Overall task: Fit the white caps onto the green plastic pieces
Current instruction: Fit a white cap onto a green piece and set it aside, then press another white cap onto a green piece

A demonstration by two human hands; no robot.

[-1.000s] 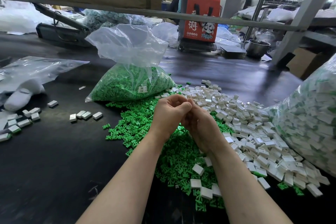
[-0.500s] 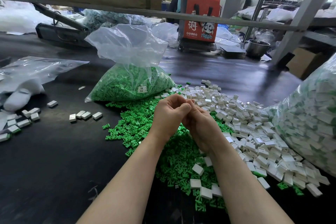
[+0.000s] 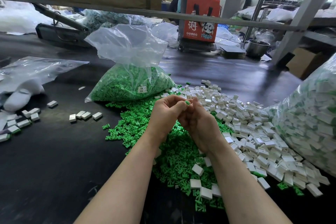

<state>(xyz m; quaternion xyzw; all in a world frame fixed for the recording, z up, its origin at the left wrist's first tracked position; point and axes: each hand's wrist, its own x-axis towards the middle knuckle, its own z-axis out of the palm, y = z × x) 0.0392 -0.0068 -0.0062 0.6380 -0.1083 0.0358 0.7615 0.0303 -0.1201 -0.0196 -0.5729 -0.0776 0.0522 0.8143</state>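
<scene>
Both hands are working together just above the loose heap of green plastic pieces (image 3: 138, 129) on the dark worktop (image 3: 54, 160). The left hand (image 3: 167, 112) is curling its fingers round one green piece (image 3: 187, 103), whose end is peeking out at the fingertips, while the right hand (image 3: 200, 122) is pressing in against it with its fingers folded; whether a white cap is already sitting in the right hand's hold cannot be told, since the fingers are hiding the palm side. The step in hand appears to be the mating of one cap with one green piece. To do it well, the person should be keeping the green piece pinched low, leaving its end free, squaring the cap's open side to that end before pushing, and pressing straight along the piece so that the cap is seating evenly rather than cocking to one side. A tilted start is likely jamming one corner, so a light trial before the firm push is advisable. The supply of white caps (image 3: 254, 132) is lying just to the right of the hands, touching the green heap, and more green pieces are waiting in the clear bag (image 3: 131, 85) behind. A few capped pieces (image 3: 85, 114) are resting in a short row well to the left, where the finished one probably belongs.
</scene>
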